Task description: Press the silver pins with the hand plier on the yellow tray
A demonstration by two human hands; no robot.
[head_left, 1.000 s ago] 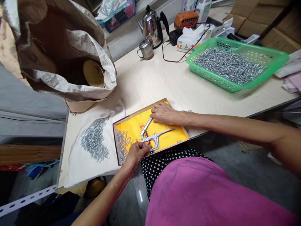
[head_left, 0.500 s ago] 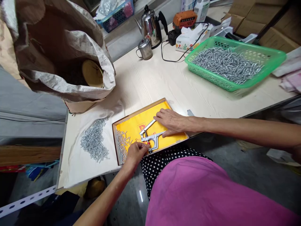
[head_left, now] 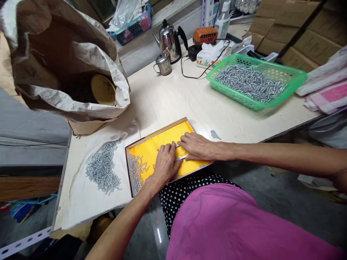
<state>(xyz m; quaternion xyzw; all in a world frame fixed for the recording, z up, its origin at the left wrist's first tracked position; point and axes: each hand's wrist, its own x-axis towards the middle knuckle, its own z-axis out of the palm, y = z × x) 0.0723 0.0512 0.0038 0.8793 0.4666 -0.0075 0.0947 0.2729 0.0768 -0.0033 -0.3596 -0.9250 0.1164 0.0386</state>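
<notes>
Both hands are over a shallow tray [head_left: 154, 135] lined with yellow. My right hand [head_left: 197, 146] is closed round the handles of a metal hand tool [head_left: 181, 157]. My left hand [head_left: 166, 161] lies over the tool's head with its fingers bent round it, so most of the tool is hidden. Small metal pins [head_left: 137, 169] are scattered at the tray's left end. A larger heap of pins [head_left: 104, 168] lies on a white cloth [head_left: 78, 202] left of the tray.
A big open sack [head_left: 67, 65] stands at the back left. A green basket [head_left: 257, 83] of metal parts is at the right. Behind are a steel kettle [head_left: 169, 41], a metal cup [head_left: 163, 64], an orange battery [head_left: 205, 35] and a tissue box [head_left: 207, 56].
My left hand has moved from the tool's lower end up over its head and now covers it. My right hand remains on the handles. The camera view has shifted slightly.
</notes>
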